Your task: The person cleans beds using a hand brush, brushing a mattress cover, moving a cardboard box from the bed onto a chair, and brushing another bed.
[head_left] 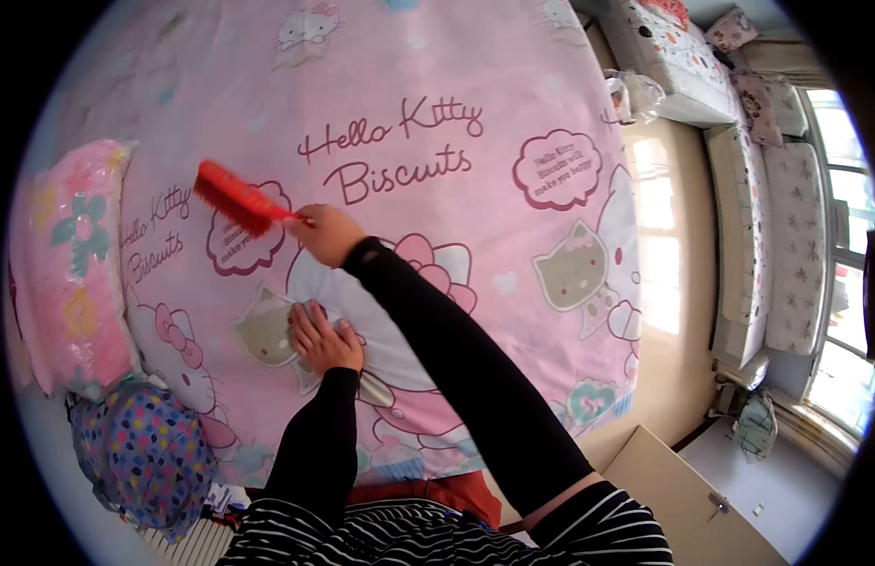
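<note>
A red bed brush (237, 198) with red bristles is gripped by its handle in my right hand (330, 234). Its head points to the upper left, over the pink printed bedsheet (400, 57); whether the bristles touch the cloth I cannot tell. My left hand (324, 340) lies flat on the sheet, fingers spread, beside a printed grey-green cat shape. Black sleeves cover both forearms.
On the left of the bed lies a pink flowered pillow (83, 255) in clear plastic. Below it sits a blue spotted bag (154, 453). A white-covered sofa (794, 217) stands by the windows at right, and a door (692, 500) is at lower right.
</note>
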{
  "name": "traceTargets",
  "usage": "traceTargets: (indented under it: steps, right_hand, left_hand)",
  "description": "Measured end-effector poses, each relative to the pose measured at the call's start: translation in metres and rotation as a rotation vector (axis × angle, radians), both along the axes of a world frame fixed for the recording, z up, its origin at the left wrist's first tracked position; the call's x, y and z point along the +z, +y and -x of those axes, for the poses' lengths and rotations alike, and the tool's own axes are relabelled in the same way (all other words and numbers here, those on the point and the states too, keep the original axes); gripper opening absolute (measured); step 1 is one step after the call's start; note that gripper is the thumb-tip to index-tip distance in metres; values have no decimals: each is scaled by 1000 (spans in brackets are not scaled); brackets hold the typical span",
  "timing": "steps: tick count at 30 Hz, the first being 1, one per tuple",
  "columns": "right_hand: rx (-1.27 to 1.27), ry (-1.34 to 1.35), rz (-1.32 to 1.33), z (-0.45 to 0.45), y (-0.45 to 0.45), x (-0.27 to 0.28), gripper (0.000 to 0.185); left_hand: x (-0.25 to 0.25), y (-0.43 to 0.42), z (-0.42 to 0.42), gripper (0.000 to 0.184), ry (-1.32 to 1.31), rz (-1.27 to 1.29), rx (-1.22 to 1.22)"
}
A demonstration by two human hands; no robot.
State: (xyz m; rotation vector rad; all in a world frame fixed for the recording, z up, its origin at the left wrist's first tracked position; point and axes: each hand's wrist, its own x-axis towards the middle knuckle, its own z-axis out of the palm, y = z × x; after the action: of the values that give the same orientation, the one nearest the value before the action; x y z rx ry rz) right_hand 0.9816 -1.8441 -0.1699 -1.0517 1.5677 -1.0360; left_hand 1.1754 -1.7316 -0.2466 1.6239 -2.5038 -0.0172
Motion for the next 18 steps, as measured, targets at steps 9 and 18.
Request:
traceTargets:
  steps: [9, 18]
  right_hand:
    - [-224, 454, -15, 50, -67, -89, 34]
    - [-517, 1679, -501, 441, 237, -151, 20]
  left_hand:
    - [2, -3, -1, 63, -9, -83, 32]
    - [3, -6, -5, 65, 1, -131, 39]
